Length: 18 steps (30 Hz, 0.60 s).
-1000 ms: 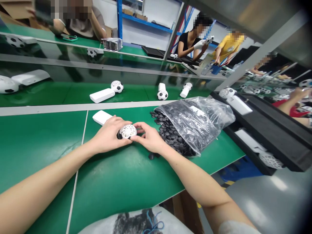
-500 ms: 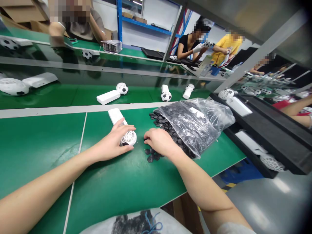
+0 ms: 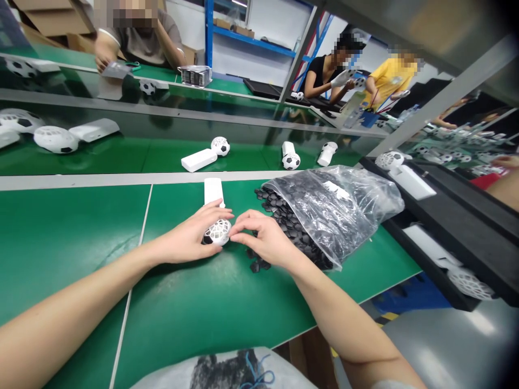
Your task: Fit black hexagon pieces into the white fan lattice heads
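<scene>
My left hand grips a white lattice ball with black patches, its fingers curled over the top. My right hand comes in from the other side, fingertips at the ball's right edge. Those fingers hide whether they pinch a small piece. A white rectangular handle lies just beyond my left fingers. Small black pentagonal pieces spill across the green bench beside my right hand, out of the mouth of a clear plastic bag.
Beyond a grey strip, a further green bench holds finished-looking soccer balls and white handles. A black tray with white parts runs along the right. Co-workers sit at the far benches, one holding a ball in a gloved hand.
My right hand has moved left from the black pile back to the ball. My left hand keeps its grip on the ball, and the white handle now lies further right.
</scene>
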Each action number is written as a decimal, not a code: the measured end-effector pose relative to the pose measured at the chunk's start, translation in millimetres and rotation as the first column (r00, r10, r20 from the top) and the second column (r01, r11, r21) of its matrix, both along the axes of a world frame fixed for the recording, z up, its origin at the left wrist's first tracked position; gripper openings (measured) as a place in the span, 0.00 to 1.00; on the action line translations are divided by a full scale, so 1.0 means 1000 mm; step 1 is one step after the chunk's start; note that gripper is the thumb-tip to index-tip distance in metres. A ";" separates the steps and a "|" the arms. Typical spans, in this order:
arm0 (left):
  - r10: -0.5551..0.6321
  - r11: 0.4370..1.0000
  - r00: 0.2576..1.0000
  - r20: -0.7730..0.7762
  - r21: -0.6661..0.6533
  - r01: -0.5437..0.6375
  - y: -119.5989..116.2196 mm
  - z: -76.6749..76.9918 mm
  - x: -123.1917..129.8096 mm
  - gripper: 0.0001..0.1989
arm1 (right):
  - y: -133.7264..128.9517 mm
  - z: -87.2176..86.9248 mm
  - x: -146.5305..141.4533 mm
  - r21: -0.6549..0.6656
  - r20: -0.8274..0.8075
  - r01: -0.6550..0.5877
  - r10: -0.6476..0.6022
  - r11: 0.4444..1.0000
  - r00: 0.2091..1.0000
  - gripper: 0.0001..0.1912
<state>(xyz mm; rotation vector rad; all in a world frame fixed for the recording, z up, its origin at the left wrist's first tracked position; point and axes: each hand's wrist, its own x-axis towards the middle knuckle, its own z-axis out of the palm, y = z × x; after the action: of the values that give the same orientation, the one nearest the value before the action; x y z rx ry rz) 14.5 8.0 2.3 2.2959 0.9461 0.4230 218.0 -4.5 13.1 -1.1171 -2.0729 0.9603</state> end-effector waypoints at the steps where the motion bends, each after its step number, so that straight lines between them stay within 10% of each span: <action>1: 0.012 1.000 1.000 0.003 -0.004 -0.012 0.000 0.000 0.000 0.26 | -0.001 -0.001 -0.002 -0.027 -0.017 0.002 -0.002 1.000 1.000 0.02; 18: 0.057 0.998 0.997 0.049 0.002 -0.057 0.000 0.000 0.008 0.17 | 0.007 -0.016 -0.014 -0.175 -0.089 0.047 -0.063 0.984 0.994 0.09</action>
<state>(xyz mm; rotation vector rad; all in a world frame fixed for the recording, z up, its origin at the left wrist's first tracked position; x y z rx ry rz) 22.2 7.6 2.4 2.2558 0.9893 0.5026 203.6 2.9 -2.6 -1.1855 -1.9026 1.1604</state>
